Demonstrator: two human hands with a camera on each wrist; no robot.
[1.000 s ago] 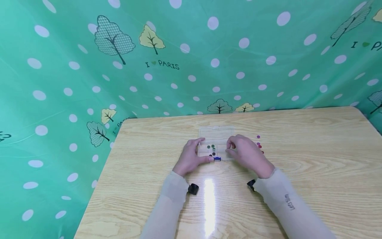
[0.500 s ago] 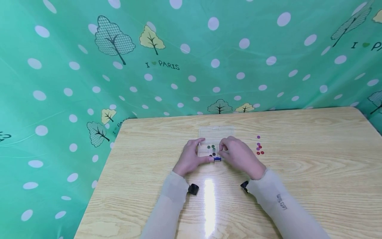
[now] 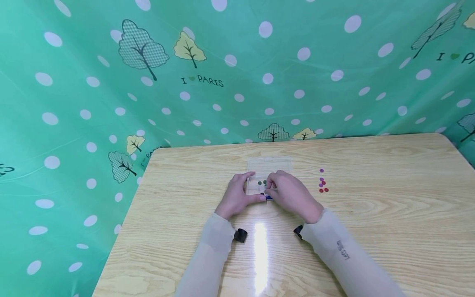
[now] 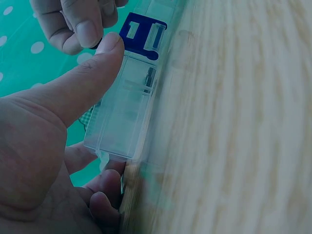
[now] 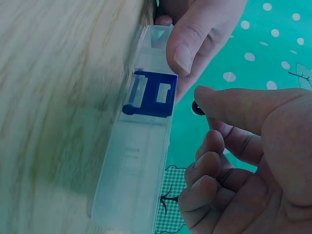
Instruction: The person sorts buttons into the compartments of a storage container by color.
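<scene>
A clear plastic box (image 3: pixel 269 165) lies on the table with its lid tipped back, a blue latch (image 5: pixel 163 108) on its front wall. My left hand (image 3: pixel 237 196) grips the box's left end, thumb along the front wall beside the latch and fingers round the far side. Over the box, my right hand (image 3: pixel 291 193) pinches a small dark round disc (image 5: pixel 197 108) between thumb and index finger. Green discs (image 3: pixel 259 182) and a dark disc (image 3: pixel 262 194) lie in the left part of the box; the right hand hides some of the inside.
To the right of the box, several loose purple discs (image 3: pixel 321 170) and red discs (image 3: pixel 326 190) lie on the wooden table (image 3: pixel 389 206). A green dotted curtain (image 3: pixel 208 82) hangs behind the table's far edge.
My right hand has moved left from the box's right part to its left part, uncovering the red and purple discs. The left hand has stayed in place on the box.
</scene>
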